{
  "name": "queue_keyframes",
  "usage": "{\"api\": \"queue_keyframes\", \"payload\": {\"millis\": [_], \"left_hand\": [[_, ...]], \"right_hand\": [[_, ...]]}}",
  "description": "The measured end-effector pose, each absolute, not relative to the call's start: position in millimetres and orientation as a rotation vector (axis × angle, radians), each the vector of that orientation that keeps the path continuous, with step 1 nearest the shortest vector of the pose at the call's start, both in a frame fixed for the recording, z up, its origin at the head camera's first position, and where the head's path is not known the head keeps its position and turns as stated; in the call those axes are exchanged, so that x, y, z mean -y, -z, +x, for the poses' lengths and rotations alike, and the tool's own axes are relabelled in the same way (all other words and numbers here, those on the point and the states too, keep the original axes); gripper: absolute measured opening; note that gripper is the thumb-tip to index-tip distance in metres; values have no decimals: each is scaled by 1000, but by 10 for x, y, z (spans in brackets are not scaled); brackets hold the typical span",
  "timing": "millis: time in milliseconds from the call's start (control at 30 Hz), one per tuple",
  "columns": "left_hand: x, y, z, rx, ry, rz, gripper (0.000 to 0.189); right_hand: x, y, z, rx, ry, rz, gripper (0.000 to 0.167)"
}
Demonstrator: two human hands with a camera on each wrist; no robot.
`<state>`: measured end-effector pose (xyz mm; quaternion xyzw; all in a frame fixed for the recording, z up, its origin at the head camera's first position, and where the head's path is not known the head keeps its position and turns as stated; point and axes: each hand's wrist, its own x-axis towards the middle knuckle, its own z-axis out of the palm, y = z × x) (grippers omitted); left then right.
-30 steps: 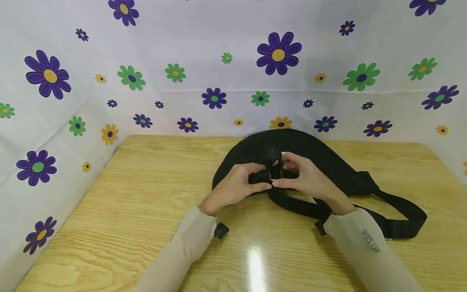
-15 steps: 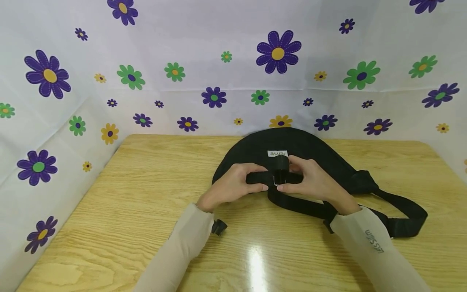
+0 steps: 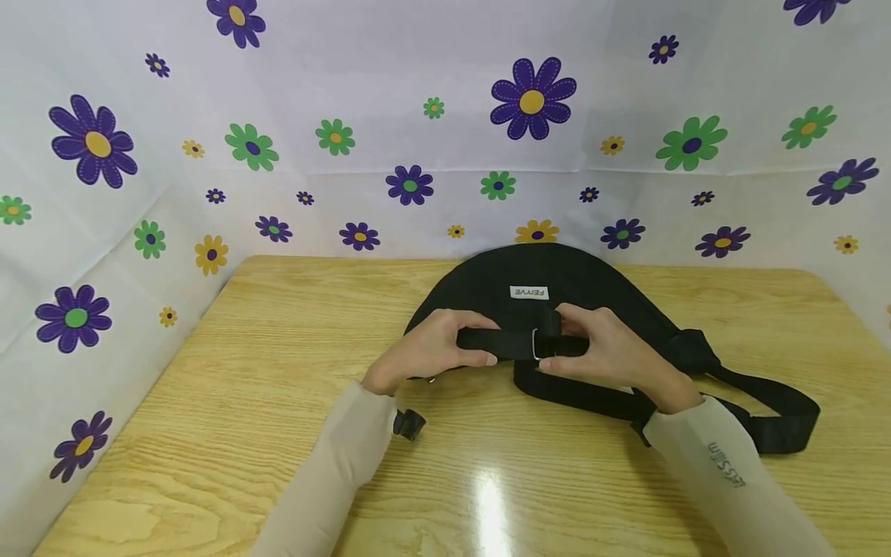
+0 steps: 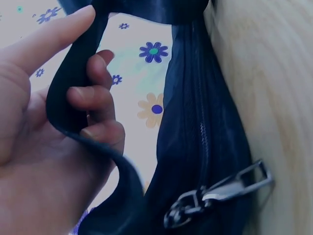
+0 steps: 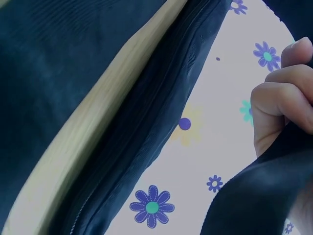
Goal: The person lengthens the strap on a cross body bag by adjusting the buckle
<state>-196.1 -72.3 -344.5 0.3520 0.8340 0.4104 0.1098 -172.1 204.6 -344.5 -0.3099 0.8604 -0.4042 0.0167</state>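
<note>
A black crescent-shaped bag [image 3: 480,286] with a white label lies at the back of the table. In front of it, my left hand [image 3: 435,348] grips the black webbing strap [image 3: 508,343], fingers curled round it in the left wrist view. To its right, my right hand [image 3: 605,348] pinches the strap beside a metal-edged slider buckle [image 3: 535,344], where a short loop of webbing stands up. The left wrist view also shows a metal zipper pull [image 4: 230,191] on the bag. Most of my right palm is out of frame in the right wrist view.
The rest of the strap [image 3: 786,433] loops to the right over the wooden table [image 3: 278,348]. A black buckle end [image 3: 409,425] lies by my left sleeve. Behind the table hangs a white flowered cloth [image 3: 376,93].
My left hand has shifted slightly left and my right hand right, with the slider buckle moving right. A longer stretch of strap shows between them, the upright loop is smaller, and the label is uncovered.
</note>
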Motion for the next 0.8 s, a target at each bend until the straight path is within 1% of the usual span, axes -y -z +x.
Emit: {"api": "queue_keyframes", "payload": {"millis": [300,633,800], "left_hand": [[900,3406,-2025,-2434,-1164,1039,42],[1021,3418,-2081,-2363,-1122,1045,45],[1103,3417,-2109,-2357,-1125,1010,46]], "right_hand": [[-2159,3469,-1731,-2681,1251,-1050,30],[-2258,3499,-1709,-2732,1128,-1058,34],[-2343,3533,-1672,-2760,1101,-1069,32]]}}
